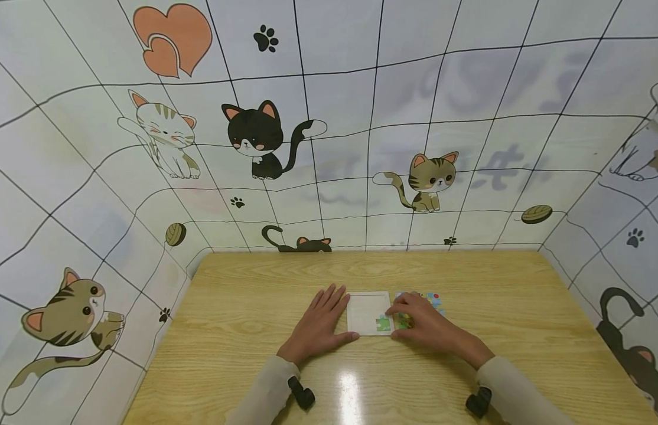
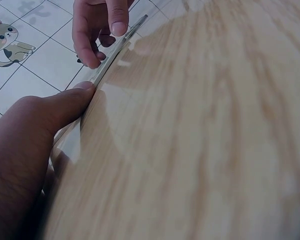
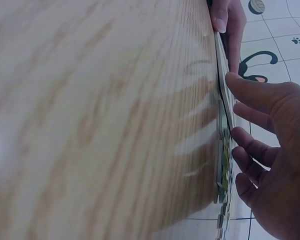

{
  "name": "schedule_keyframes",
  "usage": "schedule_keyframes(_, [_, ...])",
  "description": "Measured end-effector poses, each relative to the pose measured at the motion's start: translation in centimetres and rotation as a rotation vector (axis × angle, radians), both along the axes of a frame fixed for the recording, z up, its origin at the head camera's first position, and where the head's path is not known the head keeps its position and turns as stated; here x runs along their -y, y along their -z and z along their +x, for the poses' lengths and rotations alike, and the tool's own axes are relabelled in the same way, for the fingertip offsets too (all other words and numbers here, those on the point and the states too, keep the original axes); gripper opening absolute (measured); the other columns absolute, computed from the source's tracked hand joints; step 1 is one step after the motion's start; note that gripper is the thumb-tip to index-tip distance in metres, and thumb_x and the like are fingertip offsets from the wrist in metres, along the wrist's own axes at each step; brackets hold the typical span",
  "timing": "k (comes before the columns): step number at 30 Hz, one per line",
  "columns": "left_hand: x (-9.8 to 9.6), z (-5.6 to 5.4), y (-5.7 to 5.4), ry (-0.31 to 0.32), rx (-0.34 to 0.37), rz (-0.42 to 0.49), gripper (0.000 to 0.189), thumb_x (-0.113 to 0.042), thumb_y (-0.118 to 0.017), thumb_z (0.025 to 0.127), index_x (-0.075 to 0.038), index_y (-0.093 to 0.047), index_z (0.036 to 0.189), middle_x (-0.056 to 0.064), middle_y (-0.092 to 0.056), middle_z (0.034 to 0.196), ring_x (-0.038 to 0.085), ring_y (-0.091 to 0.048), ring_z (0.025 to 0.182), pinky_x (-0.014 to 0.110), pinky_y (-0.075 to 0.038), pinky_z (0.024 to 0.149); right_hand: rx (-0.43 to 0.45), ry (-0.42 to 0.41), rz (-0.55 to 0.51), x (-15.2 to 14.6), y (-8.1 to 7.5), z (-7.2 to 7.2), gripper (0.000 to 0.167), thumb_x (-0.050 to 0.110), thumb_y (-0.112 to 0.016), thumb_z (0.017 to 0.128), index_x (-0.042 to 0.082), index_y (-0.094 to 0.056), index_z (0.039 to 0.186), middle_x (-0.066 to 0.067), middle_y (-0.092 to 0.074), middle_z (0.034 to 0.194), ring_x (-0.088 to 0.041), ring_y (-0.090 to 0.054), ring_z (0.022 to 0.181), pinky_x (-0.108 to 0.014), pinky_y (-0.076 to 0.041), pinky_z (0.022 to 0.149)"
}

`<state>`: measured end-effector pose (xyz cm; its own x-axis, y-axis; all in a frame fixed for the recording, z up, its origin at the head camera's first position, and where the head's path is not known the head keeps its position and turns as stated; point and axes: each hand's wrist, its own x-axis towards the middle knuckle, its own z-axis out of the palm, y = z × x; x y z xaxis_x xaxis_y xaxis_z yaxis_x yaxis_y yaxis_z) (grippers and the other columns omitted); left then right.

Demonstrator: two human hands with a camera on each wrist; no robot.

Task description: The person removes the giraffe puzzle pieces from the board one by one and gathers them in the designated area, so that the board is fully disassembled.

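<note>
A square white puzzle tray (image 1: 367, 295) lies flat on the table, with a green jigsaw piece (image 1: 383, 324) in its lower right corner. At the tray's left side my left hand (image 1: 321, 323) rests with fingers stretched forward, its thumb (image 2: 82, 92) at the tray's near edge. My right hand (image 1: 424, 323) is over the right edge, fingers bent and apart from the thumb (image 3: 250, 92). Its index fingertip reaches in just above the green piece, while the thumb sits by the near right corner. Colourful loose puzzle pieces (image 1: 434, 298) lie beneath and behind this hand, partly hidden.
The wooden table (image 1: 244, 307) extends around the tray on all sides. Cloth walls (image 1: 339, 147) printed with cats and grid lines stand at the back, left and right. A dark camera is strapped to each wrist.
</note>
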<state>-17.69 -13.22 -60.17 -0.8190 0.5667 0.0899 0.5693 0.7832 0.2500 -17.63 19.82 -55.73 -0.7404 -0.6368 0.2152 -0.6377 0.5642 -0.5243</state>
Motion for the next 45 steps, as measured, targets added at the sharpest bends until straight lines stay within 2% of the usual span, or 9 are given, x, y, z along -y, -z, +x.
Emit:
schedule_keyframes(14, [0.0,0.0,0.1,0.009,-0.042,0.003,0.100,-0.081,-0.044,0.104,-0.013,-0.033,0.175,0.008,-0.024,0.183,0.031,-0.017,0.170,0.051,-0.016,0.138,0.005,-0.006,0.041,0.5,-0.2,-0.4,0.047,0.032,-0.095,0.089,0.013,-0.079,0.129,-0.003,-0.065,0.125,-0.020,-0.053,0.112,-0.052,-0.048,0.097])
schedule_keyframes(21, [0.0,-0.1,0.2,0.004,-0.014,-0.001,0.102,-0.083,-0.043,0.103,-0.014,-0.029,0.176,0.006,-0.020,0.184,0.028,-0.011,0.171,0.048,-0.010,0.139,-0.006,-0.029,0.062,0.6,0.5,-1.0,0.048,0.034,-0.095,0.088,0.015,-0.079,0.129,-0.001,-0.064,0.123,-0.014,-0.046,0.106,-0.045,-0.045,0.092])
schedule_keyframes(25, [0.1,-0.2,0.4,0.003,-0.015,-0.002,0.102,-0.083,-0.042,0.103,-0.015,-0.028,0.176,0.006,-0.020,0.184,0.027,-0.011,0.171,0.048,-0.010,0.139,-0.006,-0.042,0.056,0.7,0.5,-1.2,0.048,0.033,-0.096,0.087,0.015,-0.080,0.129,-0.001,-0.064,0.121,-0.013,-0.044,0.104,-0.043,-0.044,0.090])
schedule_keyframes(45, [0.1,-0.1,0.3,0.010,-0.019,0.016,0.101,-0.082,-0.043,0.103,-0.013,-0.030,0.176,0.007,-0.021,0.184,0.030,-0.013,0.171,0.049,-0.012,0.139,-0.009,-0.048,0.039,1.1,0.2,-1.0,0.043,0.029,-0.095,0.089,0.013,-0.078,0.126,-0.001,-0.064,0.120,-0.014,-0.046,0.105,-0.042,-0.049,0.088])
